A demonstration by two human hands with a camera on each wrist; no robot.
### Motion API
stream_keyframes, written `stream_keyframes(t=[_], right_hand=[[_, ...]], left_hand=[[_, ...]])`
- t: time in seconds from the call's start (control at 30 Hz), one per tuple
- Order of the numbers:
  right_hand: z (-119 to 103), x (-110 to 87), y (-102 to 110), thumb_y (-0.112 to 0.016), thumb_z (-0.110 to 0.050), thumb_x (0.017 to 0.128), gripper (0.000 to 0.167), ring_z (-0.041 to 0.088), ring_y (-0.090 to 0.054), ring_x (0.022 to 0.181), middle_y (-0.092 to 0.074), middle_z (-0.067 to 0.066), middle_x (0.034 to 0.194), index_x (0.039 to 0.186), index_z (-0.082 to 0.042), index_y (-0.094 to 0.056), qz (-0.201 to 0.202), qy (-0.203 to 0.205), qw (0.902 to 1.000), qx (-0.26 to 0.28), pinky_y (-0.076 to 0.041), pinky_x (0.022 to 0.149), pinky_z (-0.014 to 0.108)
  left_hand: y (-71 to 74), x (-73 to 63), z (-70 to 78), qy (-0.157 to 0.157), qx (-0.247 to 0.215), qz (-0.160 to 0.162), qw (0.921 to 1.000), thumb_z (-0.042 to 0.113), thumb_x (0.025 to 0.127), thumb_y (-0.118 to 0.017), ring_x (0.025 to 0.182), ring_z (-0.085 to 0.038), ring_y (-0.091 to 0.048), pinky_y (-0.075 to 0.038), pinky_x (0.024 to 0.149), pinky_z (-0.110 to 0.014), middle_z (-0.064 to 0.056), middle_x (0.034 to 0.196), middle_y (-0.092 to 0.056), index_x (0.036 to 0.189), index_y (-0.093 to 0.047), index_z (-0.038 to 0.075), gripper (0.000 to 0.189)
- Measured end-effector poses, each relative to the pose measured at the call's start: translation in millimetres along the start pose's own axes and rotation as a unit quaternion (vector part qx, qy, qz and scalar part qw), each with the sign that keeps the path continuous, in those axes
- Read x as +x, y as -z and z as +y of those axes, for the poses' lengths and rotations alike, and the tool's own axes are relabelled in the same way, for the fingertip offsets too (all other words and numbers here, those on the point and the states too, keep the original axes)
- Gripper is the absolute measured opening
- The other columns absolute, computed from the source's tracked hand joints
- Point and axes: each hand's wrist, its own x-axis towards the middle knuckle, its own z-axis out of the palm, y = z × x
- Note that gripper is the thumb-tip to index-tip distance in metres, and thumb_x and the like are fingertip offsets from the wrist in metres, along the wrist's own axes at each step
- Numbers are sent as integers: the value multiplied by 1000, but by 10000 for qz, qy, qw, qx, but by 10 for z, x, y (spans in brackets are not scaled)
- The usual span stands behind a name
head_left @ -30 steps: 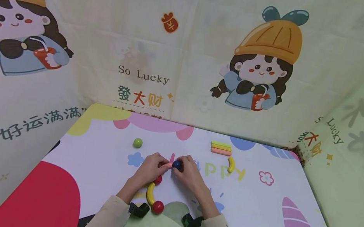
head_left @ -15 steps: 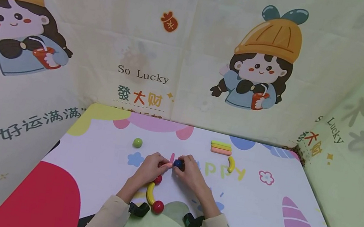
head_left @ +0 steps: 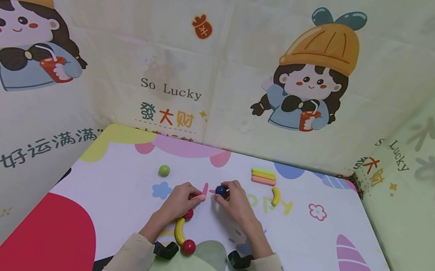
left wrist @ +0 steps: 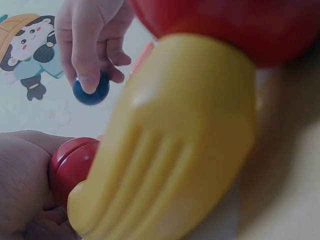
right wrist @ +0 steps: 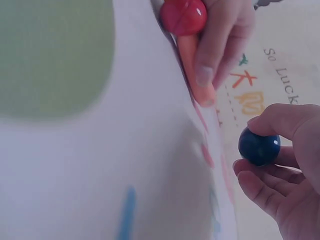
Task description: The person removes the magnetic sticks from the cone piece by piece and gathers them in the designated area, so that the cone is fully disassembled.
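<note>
My left hand [head_left: 177, 203] pinches a salmon-orange stick [right wrist: 187, 57], its free end past the thumb. A red ball [head_left: 188, 214] meets the other end of the stick. From that ball a yellow curved piece [head_left: 179, 231], banana-shaped with ridges, runs toward my body to a second red ball [head_left: 189, 247]. These parts form a chain on the table; in the left wrist view the yellow piece [left wrist: 165, 135] fills the middle. With thumb and fingertips my right hand [head_left: 238, 206] holds a dark blue ball [head_left: 221, 191], a gap away from the stick's end.
A green ball [head_left: 164, 170] lies at the back left. At the back right, yellow, orange and salmon sticks [head_left: 264, 176] lie side by side, with another yellow curved piece [head_left: 275, 196] in front. Printed cloth walls [head_left: 233, 86] enclose the tabletop [head_left: 303, 242].
My right hand has drawn back to the right with the blue ball, widening the gap to the stick's end. The left hand and the chain have stayed in place.
</note>
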Motion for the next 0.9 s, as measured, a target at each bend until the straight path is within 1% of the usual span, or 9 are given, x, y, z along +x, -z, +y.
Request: stream_keyframes(t=[0.13,0.3,0.4,0.53,0.77,0.9], right_hand=[[63,20,101,-74,-23,91,44,21,-60,97,-58,14,122,128,-3,-60,134,-2,9999,-59,-59,88,36],[172,50,239,-73,-23,91,45,21,-59,96,-58,13,121,129,-3,-60,303,-104,9994,-94,-58,87,36],[265,70,321,-72,-23,91,45,21,-59,94,-59,13,119,129,-3,-59,421,-113,9988,-208,-58,85,37],[399,96,423,-71,-21,91,44,23,-62,91,-59,17,116,127,1,-59,601,-65,9978,-271,-58,84,39],[621,73,598,-71,-16,88,42,29,-63,90,-58,22,113,122,6,-60,1154,125,9931,-169,-55,80,41],[730,46,700,-69,-18,90,45,31,-63,94,-58,23,115,126,8,-57,1221,-106,9922,-231,-55,81,43]], left_hand=[[0,3,-13,16,1,-23,10000,30,93,-72,84,-14,-53,-51,75,-26,-2,96,-63,115,-75,8,32],[0,8,-24,-18,15,-6,10000,30,93,-72,84,-14,-52,-51,75,-25,-2,96,-63,116,-75,8,32],[1,8,-23,-35,-13,0,10000,29,93,-72,85,-14,-52,-51,75,-26,-2,96,-63,116,-75,8,32],[9,5,-19,1,-53,0,10000,29,93,-72,85,-14,-53,-52,76,-25,-2,97,-63,117,-75,8,32],[26,-3,-16,-29,-65,-41,10000,29,93,-71,85,-14,-52,-51,76,-26,-2,96,-63,117,-74,8,31],[27,-6,-19,-33,-72,-38,10000,29,93,-72,84,-14,-53,-52,76,-26,-3,96,-63,116,-74,8,31]])
